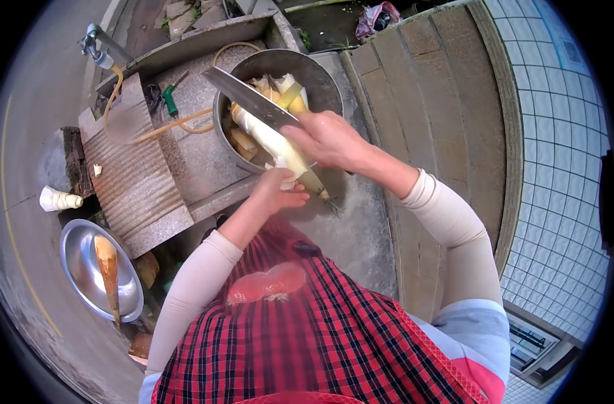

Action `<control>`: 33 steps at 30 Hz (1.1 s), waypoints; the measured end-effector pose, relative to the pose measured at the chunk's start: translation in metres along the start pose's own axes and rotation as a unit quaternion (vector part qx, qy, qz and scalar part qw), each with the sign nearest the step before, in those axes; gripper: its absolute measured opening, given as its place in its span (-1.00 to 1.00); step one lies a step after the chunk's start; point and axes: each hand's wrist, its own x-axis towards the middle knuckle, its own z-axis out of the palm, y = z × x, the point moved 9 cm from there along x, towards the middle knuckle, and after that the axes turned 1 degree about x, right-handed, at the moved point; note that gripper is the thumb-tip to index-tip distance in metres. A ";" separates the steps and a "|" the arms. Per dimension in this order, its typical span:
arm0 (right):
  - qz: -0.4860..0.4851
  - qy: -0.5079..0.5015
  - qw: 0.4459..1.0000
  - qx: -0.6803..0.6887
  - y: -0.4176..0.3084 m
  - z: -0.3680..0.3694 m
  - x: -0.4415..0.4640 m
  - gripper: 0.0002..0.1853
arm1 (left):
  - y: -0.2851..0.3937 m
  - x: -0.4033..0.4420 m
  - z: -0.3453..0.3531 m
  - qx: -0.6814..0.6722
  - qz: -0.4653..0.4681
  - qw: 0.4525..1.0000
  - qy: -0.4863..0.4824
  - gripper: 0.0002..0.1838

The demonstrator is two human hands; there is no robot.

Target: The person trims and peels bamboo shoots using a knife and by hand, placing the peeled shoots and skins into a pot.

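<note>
My left hand [278, 192] is closed around the lower end of a pale, partly peeled bamboo shoot [270, 140], whose green-brown tip points down toward me. My right hand [330, 140] grips a cleaver [249, 97]; its handle is mostly hidden in the fingers. The broad blade slants up and left, just above the shoot. Beneath both hands stands a large metal pot [339, 91]. Loose bamboo shoot husks [243, 143] and pale pieces lie inside it, and a yellow-green strip [290, 94] shows beside the blade.
Left of the pot is a ridged slab [128, 161] with a hose [155, 132], a green nozzle [169, 99] and a tap [95, 47]. A metal bowl [75, 273] holds an unpeeled shoot [107, 262]. A peeled shoot [59, 200] lies nearby. Stone ledge [435, 121] at right.
</note>
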 end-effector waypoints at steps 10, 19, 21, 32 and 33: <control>0.198 -0.055 0.939 0.278 0.115 0.042 -0.083 -0.66 | 0.006 -0.003 0.005 0.034 0.035 0.999 0.024 -0.64; 0.077 -0.029 0.991 0.109 0.107 0.056 -0.058 -0.74 | -0.004 0.000 0.004 -0.051 0.125 0.991 -0.024 -0.73; 0.064 -0.034 0.993 0.095 0.106 0.059 -0.057 -0.74 | -0.005 -0.001 0.005 -0.053 0.135 0.989 -0.022 -0.73; 0.120 -0.074 0.980 0.137 0.100 0.059 -0.055 -0.72 | -0.006 0.000 0.006 -0.089 0.208 0.974 -0.021 -0.87; 0.127 -0.080 0.979 0.137 0.099 0.058 -0.058 -0.72 | -0.006 -0.001 0.007 -0.090 0.209 0.973 -0.027 -0.87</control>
